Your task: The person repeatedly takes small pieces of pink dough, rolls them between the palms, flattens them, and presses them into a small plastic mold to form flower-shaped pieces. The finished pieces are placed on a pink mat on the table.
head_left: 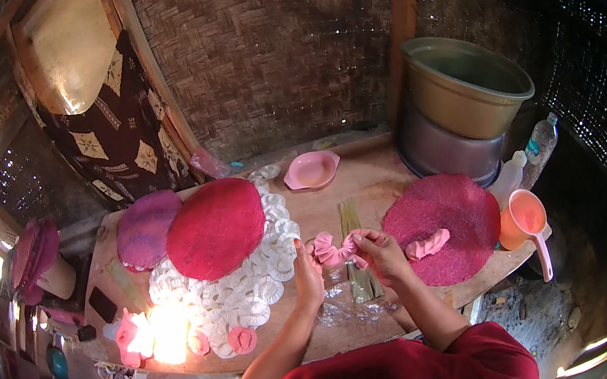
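Note:
Both of my hands work a pink folded piece (333,249) over the middle of the wooden table (363,178). My left hand (307,272) pinches its left end and my right hand (379,252) grips its right end. Under my hands lies a bundle of green strips (352,221) on a clear plastic sheet (342,308). A second pink folded piece (427,245) rests on a round red woven mat (459,207) just right of my right hand.
On the left lie several white round discs (255,288), covered by a red round mat (215,228) and a purple one (146,227). A pink bowl (312,170) sits at the back, stacked basins (460,100), two bottles (541,141) and an orange scoop (527,220) at the right.

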